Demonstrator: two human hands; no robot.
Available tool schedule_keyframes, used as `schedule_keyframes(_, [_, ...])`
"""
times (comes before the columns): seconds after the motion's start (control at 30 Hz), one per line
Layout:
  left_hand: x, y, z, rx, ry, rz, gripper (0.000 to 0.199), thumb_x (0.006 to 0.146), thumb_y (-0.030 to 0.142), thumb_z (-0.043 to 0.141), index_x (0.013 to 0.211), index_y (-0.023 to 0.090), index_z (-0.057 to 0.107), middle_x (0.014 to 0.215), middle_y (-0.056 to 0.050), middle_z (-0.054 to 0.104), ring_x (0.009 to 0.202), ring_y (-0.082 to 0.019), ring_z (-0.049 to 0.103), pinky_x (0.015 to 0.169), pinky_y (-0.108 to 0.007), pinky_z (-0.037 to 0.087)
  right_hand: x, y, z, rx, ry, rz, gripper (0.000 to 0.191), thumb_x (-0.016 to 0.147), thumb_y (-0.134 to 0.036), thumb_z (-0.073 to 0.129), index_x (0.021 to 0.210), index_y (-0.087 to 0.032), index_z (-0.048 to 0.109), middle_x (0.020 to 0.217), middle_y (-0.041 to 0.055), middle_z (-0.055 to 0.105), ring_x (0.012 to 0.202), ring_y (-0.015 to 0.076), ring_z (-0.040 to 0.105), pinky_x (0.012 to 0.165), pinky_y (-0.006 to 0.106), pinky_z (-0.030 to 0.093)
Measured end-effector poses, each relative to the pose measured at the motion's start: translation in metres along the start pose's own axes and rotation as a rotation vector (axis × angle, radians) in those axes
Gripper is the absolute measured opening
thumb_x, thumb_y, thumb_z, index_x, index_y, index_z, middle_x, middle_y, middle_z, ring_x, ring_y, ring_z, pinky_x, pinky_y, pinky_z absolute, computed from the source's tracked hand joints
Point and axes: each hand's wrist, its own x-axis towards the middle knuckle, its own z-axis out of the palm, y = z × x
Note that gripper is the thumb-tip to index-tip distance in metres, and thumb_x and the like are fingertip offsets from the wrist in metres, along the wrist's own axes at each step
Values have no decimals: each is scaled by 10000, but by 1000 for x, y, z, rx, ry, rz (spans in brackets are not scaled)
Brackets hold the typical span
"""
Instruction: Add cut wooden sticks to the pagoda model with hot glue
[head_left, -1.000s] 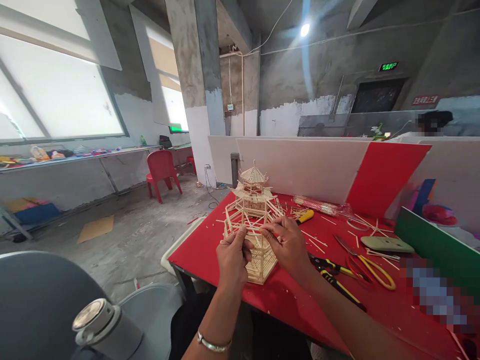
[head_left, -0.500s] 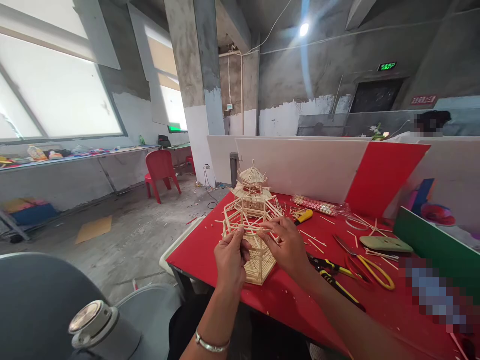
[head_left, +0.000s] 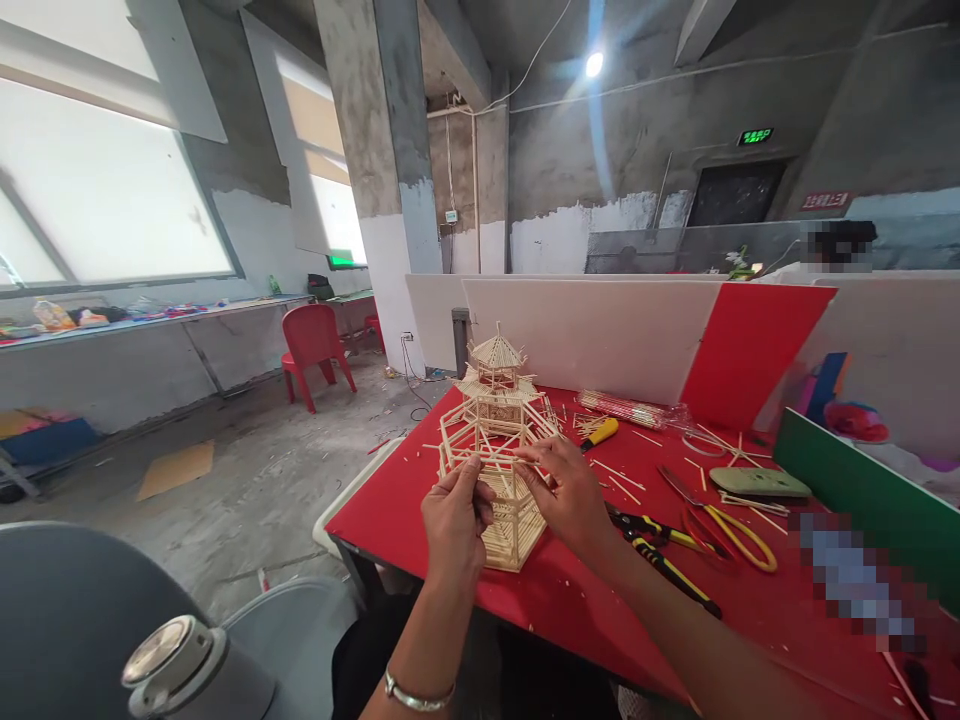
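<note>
A tiered pagoda model of thin wooden sticks (head_left: 499,385) stands upright on the red table (head_left: 390,500). At the front of its lower tier, my left hand (head_left: 456,515) pinches the left end of a thin stick between thumb and index finger. My right hand (head_left: 561,490) has its fingertips closed on the same level of the frame, at the right; the stick seems to run between both hands. Whether the stick touches the model is too small to tell.
Right of the model lie a yellow-handled tool (head_left: 600,434), black-and-yellow pliers (head_left: 660,535), yellow-and-red-handled scissors (head_left: 739,535), a green case (head_left: 760,482) and bagged sticks (head_left: 630,410). A green board (head_left: 870,510) edges the table's right. A lidded flask (head_left: 199,665) stands at lower left.
The whole view has shifted slightly, so that most things appear a little further left. Both hands keep nearly the same hold at the model's front.
</note>
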Motion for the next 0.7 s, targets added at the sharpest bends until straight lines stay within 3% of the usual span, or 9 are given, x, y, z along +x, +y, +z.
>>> schedule_keyframes(0.7, [0, 0, 0, 0, 7, 1, 490, 492, 511, 894, 668, 122, 653, 442, 28, 580, 283, -42, 394, 300, -172, 223, 0, -1, 0, 21, 2, 9, 130, 963, -303, 597, 1040, -240, 682, 964, 51, 667, 945, 210, 599, 805, 360, 520])
